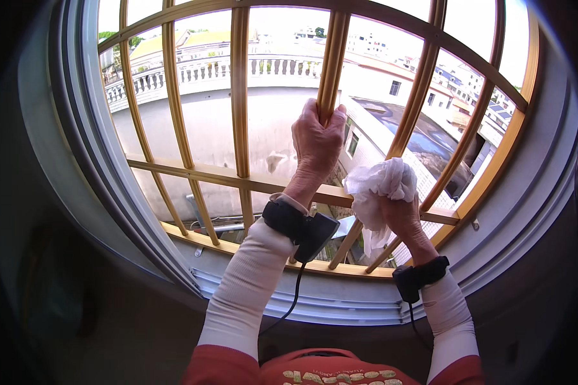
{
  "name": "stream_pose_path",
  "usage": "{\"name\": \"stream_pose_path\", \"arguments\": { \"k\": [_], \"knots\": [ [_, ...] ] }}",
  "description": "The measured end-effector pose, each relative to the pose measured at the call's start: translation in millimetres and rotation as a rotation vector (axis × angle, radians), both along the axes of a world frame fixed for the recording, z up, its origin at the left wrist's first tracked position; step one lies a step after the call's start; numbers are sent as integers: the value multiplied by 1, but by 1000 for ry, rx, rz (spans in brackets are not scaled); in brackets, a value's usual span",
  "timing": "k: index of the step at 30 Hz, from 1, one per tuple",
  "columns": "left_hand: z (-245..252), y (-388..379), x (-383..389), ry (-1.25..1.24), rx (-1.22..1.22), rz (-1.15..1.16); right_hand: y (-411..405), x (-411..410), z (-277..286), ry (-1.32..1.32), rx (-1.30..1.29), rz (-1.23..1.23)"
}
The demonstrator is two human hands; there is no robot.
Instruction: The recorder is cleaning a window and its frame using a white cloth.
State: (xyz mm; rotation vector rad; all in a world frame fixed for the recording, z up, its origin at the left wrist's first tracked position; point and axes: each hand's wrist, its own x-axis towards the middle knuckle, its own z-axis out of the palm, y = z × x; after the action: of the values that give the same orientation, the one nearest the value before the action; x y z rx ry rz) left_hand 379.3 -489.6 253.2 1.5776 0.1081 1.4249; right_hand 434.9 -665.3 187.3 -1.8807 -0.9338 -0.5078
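My left hand (319,139) is wrapped around an upright gold-coloured bar (334,57) of the window grille, above its lower crossbar (265,186). In my right hand (404,214) is a crumpled white cloth (383,180), bunched at the lower crossbar and an upright bar (412,110) right of the one my left hand grips. The cloth covers part of both bars, and a loose end hangs below the crossbar. My right fingers are partly hidden by the cloth.
The window frame (67,120) curves around the grille, with a metal sill track (337,308) below. Black wrist devices (289,224) with cables are strapped on both forearms. Beyond the bars are a pale wall (197,125), a white balustrade (202,72) and lower roofs (414,134).
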Motion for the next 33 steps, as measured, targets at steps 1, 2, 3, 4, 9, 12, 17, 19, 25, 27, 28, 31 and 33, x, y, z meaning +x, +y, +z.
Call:
{"name": "stream_pose_path", "arguments": {
  "k": [1, 2, 3, 4, 9, 12, 17, 19, 25, 27, 28, 31, 33],
  "knots": [
    [0, -2, 2, -17, -4, 2, -3, 3, 10, -8, -45, -8],
    [1, -3, 5, -33, -9, 5, -5, 7, 23, -14, -90, -16],
    [1, -4, 4, -28, -5, 4, 1, 4, 45, -7, 88, 15],
    [4, -6, 2, -14, -2, 8, 9, 8, 67, -78, 229, 42],
    [3, -5, 1, 11, -23, -33, 24, 19, 159, -207, 297, 33],
    [-1, -2, 2, -14, -10, -19, 29, 18, 137, -325, 381, 67],
    [2, -6, -1, 5, -87, -109, 16, 10, 44, -185, 229, -23],
    [2, -5, 0, -20, -114, -156, 11, 1, 7, -68, 133, -54],
    [-2, 6, 7, -34, 39, -106, 7, -3, -2, -171, 16, -54],
    [-1, 3, 6, -33, -41, -129, 10, 0, 10, -184, 77, -68],
    [-1, 3, 4, -25, -43, -137, 13, 0, 22, -203, 138, -65],
    [-1, 2, 4, -23, -46, -141, 24, 9, 78, -240, 255, -113],
    [-1, 2, 3, -31, -50, -137, 32, 11, 111, -239, 358, -109]
  ]
}}
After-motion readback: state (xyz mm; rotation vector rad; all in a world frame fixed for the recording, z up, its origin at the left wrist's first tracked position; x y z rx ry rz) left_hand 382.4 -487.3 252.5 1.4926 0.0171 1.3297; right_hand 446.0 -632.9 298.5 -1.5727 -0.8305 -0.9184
